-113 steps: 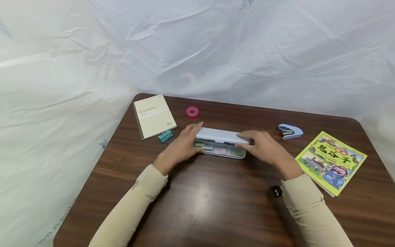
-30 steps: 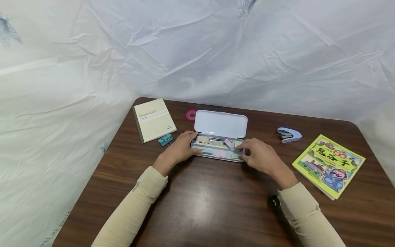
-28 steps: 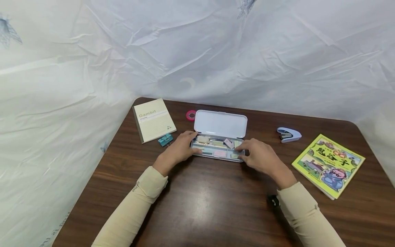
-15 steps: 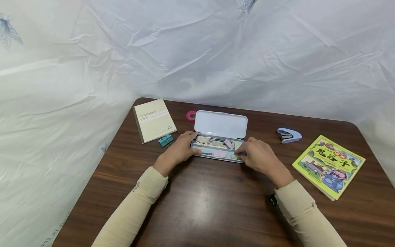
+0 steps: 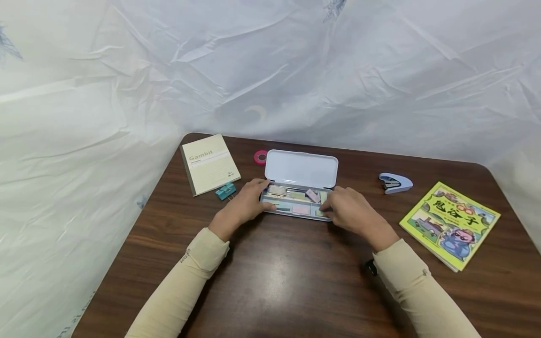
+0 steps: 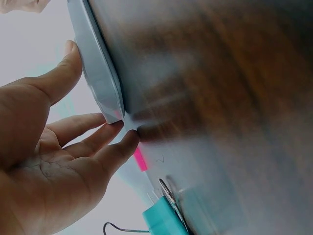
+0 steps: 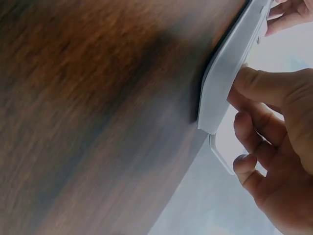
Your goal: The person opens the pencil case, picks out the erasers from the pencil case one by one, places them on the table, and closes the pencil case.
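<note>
Head view: case (image 5: 301,188), mid-table, lid up. Left hand (image 5: 243,206) grips its left end, right hand (image 5: 351,213) its right (contents loose). Likely light, rigid, slick plastic; hold by tray ends.

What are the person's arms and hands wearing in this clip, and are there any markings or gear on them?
Both arms wear long cream-beige sleeves to the wrist. The left sleeve has small dark lettering near the cuff, too small to read. A small black device sits under the right sleeve at the wrist. The left hand and right hand are bare, without gloves.
</note>
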Demonstrator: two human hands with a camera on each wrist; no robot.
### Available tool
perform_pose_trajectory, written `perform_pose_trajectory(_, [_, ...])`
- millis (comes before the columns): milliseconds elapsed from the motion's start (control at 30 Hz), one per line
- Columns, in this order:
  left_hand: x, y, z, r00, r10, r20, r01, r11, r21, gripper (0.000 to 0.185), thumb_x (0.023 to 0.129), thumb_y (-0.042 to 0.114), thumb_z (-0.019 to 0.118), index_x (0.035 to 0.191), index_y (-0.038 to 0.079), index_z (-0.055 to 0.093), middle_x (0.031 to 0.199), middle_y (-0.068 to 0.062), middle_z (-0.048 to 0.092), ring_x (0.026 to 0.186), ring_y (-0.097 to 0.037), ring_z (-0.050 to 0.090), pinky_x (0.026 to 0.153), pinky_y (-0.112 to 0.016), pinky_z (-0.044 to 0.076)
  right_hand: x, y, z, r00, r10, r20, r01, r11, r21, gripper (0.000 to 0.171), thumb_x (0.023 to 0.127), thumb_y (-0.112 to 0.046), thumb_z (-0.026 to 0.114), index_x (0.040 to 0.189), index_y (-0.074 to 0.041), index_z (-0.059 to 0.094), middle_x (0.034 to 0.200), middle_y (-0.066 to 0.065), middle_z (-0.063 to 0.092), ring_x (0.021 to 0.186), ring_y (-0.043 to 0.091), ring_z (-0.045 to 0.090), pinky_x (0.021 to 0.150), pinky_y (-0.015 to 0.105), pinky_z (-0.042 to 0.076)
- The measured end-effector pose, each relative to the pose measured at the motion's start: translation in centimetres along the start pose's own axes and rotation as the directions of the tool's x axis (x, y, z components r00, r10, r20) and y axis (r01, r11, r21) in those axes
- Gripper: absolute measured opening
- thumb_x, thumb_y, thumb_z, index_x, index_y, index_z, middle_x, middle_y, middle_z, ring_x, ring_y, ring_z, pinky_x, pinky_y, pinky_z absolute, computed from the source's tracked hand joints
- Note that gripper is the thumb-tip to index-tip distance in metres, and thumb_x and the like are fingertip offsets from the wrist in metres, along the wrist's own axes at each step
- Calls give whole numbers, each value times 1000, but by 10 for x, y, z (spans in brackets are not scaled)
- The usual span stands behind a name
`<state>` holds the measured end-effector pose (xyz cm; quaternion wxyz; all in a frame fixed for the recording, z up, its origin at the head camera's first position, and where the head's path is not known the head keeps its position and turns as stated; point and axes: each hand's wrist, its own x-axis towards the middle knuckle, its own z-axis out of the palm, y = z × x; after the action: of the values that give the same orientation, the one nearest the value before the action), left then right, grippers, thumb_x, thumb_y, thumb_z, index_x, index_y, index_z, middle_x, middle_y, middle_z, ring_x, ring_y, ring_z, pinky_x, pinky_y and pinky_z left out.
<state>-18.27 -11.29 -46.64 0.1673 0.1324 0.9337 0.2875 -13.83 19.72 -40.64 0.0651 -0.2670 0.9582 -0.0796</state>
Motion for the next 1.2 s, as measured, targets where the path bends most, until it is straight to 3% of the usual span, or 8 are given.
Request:
perform_pose_trajectory(133, [-3,2,-3,1000,-10,-9,10,1000,-11,96,105,42,86,180,8,36,185,-17,38,173,-36,37,140,-54,37,3,3,-1,999,9,38,-12,996,83,19,102,-5,85,119,-8,91,114,9,86,93,16,71,81,40,60])
perform_pose_trajectory(367, [-4,1,-3,1000,-7,-17,7,1000,-26,96,104,42,86,180,8,36,184,-16,40,172,-36,39,140,-55,38,4,9,-1,995,28,91,-46,976,213,21,106,-11,82,124,-3,89,119,12,82,90,16,61,79,34,53])
perform_pose_trajectory(600, [-2,0,-1,1000,-17,-4,17,999,-29,97,104,43,86,180,10,36,185,-16,38,173,-36,37,140,-55,37,-3,18,2,1000,9,2,-9,941,339,21,104,-7,81,123,-1,88,109,11,77,85,16,57,71,28,47])
perform_pose_trajectory(767, [-1,-2,1,1000,-22,-10,22,1000,-10,97,104,45,85,180,11,36,185,-17,37,173,-35,37,140,-55,37,-10,27,1,996,26,-84,10,915,403,22,104,-5,81,125,-2,87,111,12,77,86,16,58,70,25,48])
perform_pose_trajectory(967, [2,-2,3,999,-33,-8,33,999,7,98,104,47,85,181,13,35,183,-20,40,172,-36,39,139,-55,38,-23,45,-8,992,52,-115,1,908,419,25,105,-3,79,129,2,84,116,14,77,86,14,58,69,25,49])
perform_pose_trajectory(1200, [3,-2,3,999,-39,3,39,999,6,98,104,46,86,181,13,35,183,-21,40,170,-36,41,139,-56,39,-25,79,-6,987,130,-89,-98,949,299,28,108,-8,75,131,7,81,120,24,73,91,27,66,75,37,55])
